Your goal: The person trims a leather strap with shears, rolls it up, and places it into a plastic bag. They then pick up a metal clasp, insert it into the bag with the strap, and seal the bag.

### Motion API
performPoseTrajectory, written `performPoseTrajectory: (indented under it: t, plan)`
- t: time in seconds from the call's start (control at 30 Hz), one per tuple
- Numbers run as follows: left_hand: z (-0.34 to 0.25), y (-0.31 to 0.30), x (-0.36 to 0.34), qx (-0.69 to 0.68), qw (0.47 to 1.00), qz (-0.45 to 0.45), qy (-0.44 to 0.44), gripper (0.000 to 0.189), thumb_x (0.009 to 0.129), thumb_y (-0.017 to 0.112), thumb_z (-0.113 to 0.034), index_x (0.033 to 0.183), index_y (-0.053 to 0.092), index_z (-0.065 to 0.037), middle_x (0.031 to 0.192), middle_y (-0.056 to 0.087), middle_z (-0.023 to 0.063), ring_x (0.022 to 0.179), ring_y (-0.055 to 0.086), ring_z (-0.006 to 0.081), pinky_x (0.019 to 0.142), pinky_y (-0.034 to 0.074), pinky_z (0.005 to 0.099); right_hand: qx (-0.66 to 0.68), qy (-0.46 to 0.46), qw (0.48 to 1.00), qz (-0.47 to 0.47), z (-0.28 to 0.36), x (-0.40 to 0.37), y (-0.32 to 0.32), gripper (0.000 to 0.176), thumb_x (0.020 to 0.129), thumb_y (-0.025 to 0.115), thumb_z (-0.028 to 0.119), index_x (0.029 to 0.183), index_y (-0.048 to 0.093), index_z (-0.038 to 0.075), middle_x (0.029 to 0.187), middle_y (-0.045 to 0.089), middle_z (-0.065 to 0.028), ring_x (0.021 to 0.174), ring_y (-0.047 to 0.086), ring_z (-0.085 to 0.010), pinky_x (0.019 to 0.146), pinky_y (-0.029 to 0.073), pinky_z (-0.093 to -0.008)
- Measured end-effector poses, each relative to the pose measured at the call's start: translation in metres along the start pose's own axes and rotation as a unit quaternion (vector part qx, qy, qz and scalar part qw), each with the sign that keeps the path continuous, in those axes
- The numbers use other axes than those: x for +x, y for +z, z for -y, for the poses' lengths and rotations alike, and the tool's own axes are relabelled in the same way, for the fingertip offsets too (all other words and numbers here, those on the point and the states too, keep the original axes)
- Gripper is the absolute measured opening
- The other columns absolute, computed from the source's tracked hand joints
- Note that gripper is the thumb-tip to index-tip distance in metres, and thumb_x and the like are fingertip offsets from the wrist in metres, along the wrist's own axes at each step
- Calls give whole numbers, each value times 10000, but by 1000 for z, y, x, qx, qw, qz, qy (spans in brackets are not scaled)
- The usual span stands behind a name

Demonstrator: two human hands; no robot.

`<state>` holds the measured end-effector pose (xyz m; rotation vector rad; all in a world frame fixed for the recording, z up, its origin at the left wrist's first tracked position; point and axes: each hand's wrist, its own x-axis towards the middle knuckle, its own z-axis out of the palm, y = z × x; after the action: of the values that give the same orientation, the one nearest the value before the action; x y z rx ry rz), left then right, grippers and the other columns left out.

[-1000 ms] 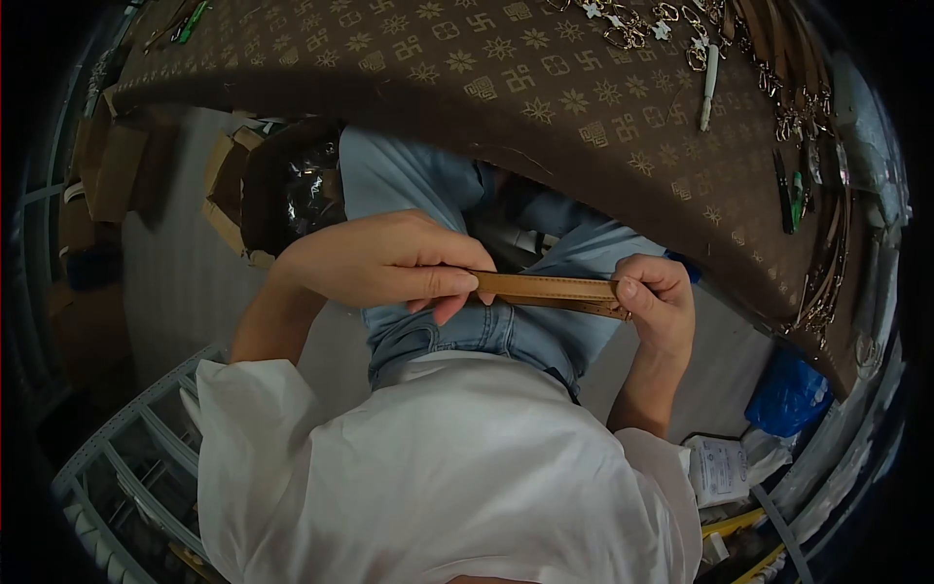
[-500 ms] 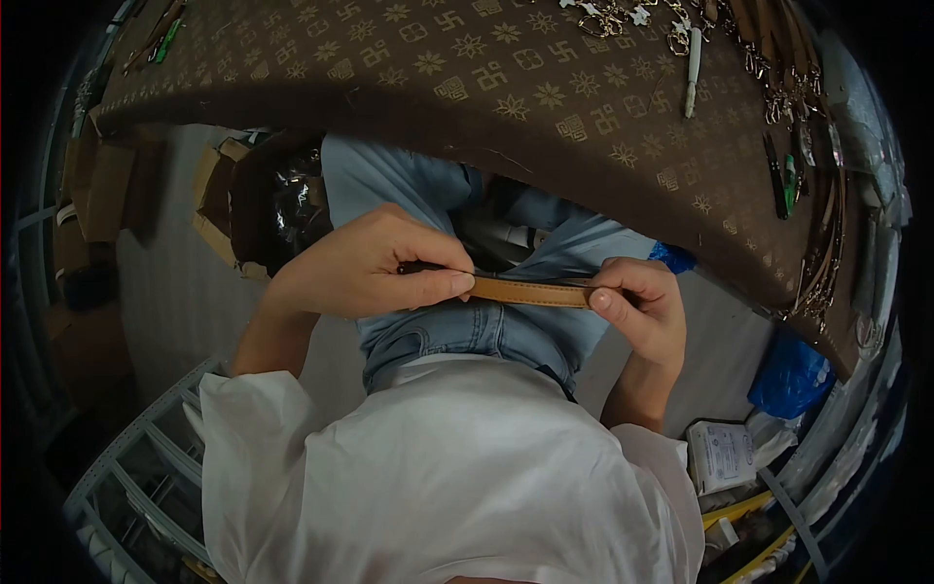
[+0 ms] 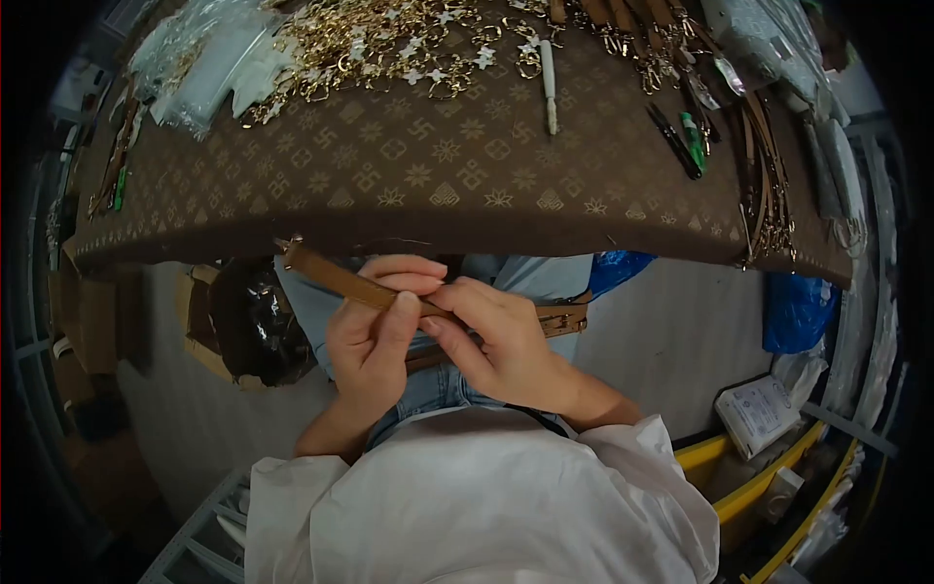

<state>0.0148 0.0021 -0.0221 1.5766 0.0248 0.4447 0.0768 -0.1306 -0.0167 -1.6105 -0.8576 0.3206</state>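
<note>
A tan leather strap [image 3: 336, 276] with stitched edges runs diagonally over my lap, and a small metal fitting shows at its upper left end. My left hand [image 3: 375, 336] pinches the strap between thumb and fingers. Close beside it, my right hand [image 3: 501, 341] grips the same strap, its fingertips almost touching those of the left. More brown strap with metal pieces [image 3: 564, 319] sticks out to the right behind my right hand. How the strap sections join is hidden by the fingers.
The table [image 3: 321, 209] carries a pile of gold clasps [image 3: 389, 49], a white pen-like tool [image 3: 550, 88], green-and-black tools [image 3: 693, 141] and hanging straps [image 3: 766, 175]. An open carton [image 3: 199, 326] with a dark bag stands at left, a blue bag [image 3: 798, 311] at right.
My view has shifted up over the table. My hands have come together on the strap, which now slants up to the left with its metal-fitted end exposed; more strap shows at right.
</note>
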Motion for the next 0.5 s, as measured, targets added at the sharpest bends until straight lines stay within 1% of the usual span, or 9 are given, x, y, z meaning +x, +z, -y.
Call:
performPoseTrajectory:
  t: [0.03,0.07,0.1,0.17,0.2,0.27,0.33,0.43,0.5]
  plan:
    - [5,5,-1,-114,993,-43,-9,181,921,440,-129,957,556,6,1032,570,143,960,540,230,845,417,334,-7,0,1000,-8,0,3,-8,150,764,616,18,904,567,-3,787,561,-123,706,576,-257,596,465,-321]
    - [-2,16,6,-172,980,-100,-18,228,959,348,-139,900,531,-15,853,567,88,801,537,159,740,429,298,-92,-48,993,-56,-2,9,-21,157,763,622,31,910,575,1,826,567,-130,761,568,-273,637,464,-334]
    - [-4,13,8,-175,980,-94,-18,228,959,348,-139,900,531,-15,853,567,88,801,537,159,740,429,298,-175,-97,974,-103,-6,16,-36,165,762,629,45,916,583,4,864,572,-136,815,559,-288,679,463,-347]
    - [-6,-3,9,-397,900,-134,-123,282,973,324,-189,817,499,-31,637,450,13,564,419,85,544,365,239,-339,-80,911,-222,-29,26,-84,180,766,636,77,930,595,13,935,574,-153,895,526,-313,749,442,-378]
    - [-5,-6,9,-395,901,-136,-119,282,973,324,-189,817,499,-31,637,450,13,564,419,85,544,365,239,-434,-51,859,-267,-40,31,-112,207,783,633,125,961,610,23,950,582,-153,889,524,-321,764,436,-387]
    - [0,-15,9,-368,902,-118,-193,302,976,316,-210,777,471,-44,556,313,-29,462,253,53,438,242,221,-597,19,740,-310,-69,30,-161,234,801,620,169,988,615,27,954,586,-147,893,518,-334,769,436,-391]
    - [1,-11,5,-355,906,-104,-206,296,975,322,-207,787,477,-39,556,320,-30,456,253,48,429,234,212,-665,106,679,-293,-80,32,-185,245,813,607,206,987,628,35,947,588,-139,875,520,-340,762,437,-397]
    - [-2,-8,0,-313,919,-58,-234,280,973,327,-192,809,487,-31,561,325,-33,459,257,38,424,230,198,-652,67,705,-271,-82,34,-192,213,819,596,202,952,640,42,911,583,-133,849,527,-323,739,442,-392]
    - [-6,-6,0,-266,931,-10,-249,278,969,307,-172,859,490,6,555,324,-17,476,269,51,435,249,213,-669,89,694,-251,-79,34,-190,178,825,585,183,921,650,48,875,575,-123,826,535,-302,717,447,-382]
